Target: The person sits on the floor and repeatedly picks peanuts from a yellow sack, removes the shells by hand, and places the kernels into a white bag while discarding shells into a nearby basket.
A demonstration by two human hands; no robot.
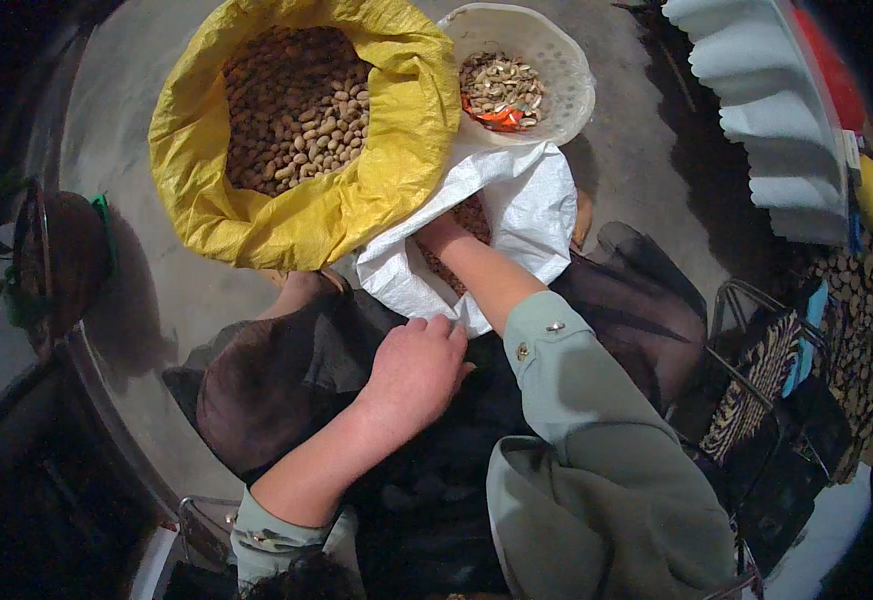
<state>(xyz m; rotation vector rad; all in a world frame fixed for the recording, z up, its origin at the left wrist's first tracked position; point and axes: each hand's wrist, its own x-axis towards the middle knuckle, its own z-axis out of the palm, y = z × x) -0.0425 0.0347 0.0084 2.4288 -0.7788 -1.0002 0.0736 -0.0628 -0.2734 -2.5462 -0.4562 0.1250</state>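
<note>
A white woven sack (530,214) stands gaping between my knees, with reddish-brown shelled peanuts (472,217) inside. My right hand (440,231) reaches down into it; the fingers are hidden there. At the sack's near rim, my left hand (418,364) has its fingers curled over the gathered edge of the cloth. Just beyond, to the left, a yellow woven sack (406,112) with a rolled-down rim holds many unshelled peanuts (324,135). Its side touches the white sack.
Behind the white sack is a white plastic-lined basket (568,82) with peanut shells (500,79) and an orange wrapper (500,118). A potted plant (69,259) stands at left. To the right are a corrugated white object (774,127) and a metal-framed chair (751,375).
</note>
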